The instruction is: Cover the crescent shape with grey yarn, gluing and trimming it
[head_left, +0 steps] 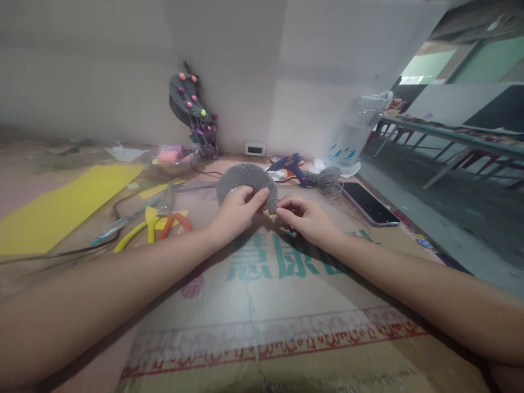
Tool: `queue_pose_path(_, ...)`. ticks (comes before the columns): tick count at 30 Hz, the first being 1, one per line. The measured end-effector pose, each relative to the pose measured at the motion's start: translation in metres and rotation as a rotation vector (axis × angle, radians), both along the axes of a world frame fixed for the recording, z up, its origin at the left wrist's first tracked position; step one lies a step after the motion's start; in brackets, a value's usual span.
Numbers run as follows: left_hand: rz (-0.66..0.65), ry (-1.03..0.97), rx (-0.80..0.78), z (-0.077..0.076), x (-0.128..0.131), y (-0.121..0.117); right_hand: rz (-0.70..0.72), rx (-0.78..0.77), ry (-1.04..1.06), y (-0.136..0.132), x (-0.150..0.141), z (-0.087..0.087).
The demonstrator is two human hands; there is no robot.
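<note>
A grey crescent wrapped in yarn [244, 177] is held up over the printed cardboard [229, 311]. My left hand [238, 212] is closed on it, thumb across the front near its right end. At the crescent's lower right tip, the thumb and forefinger of my right hand [307, 219] are pinched together. What lies between those fingertips is too small to make out. A bit of yellow shows at the tip. Behind my right hand lies a loose bundle of grey yarn [327, 180], next to a blue glue gun [290, 164].
Pliers with yellow handles [151, 224], orange-handled pliers [176, 221] and a yellow sheet [69, 207] lie to the left. A finished-looking grey crescent with coloured balls [186, 101] leans on the wall. A phone [370, 203] and a water bottle [347, 134] stand right.
</note>
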State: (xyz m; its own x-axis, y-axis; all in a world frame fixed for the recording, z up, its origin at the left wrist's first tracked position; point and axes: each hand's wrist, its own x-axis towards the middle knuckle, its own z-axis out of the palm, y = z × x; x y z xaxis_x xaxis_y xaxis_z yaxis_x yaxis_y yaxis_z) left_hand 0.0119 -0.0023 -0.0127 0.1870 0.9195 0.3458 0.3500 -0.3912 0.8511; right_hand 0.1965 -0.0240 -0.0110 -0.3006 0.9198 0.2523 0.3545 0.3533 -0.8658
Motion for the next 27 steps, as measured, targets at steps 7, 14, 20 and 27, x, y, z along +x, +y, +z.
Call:
queue_pose_path(7,0.002,-0.062,-0.028,-0.0004,-0.0001,0.0007,-0.087,-0.049,0.030,0.0059,0.0041,-0.0055)
queue_pose_path(14,-0.015,-0.046,-0.060,-0.0016,0.0011,0.0001,-0.126,0.045,0.057,0.0041,0.0032,-0.0005)
queue_pose_path(20,-0.055,0.100,0.009,0.0021,0.0030,-0.0046,-0.048,0.212,-0.047,0.0044,0.0030,-0.0005)
queue_pose_path(27,-0.140,-0.042,-0.045,-0.0032,0.0048,-0.0009,-0.069,0.276,-0.118,0.0014,0.0028,-0.0014)
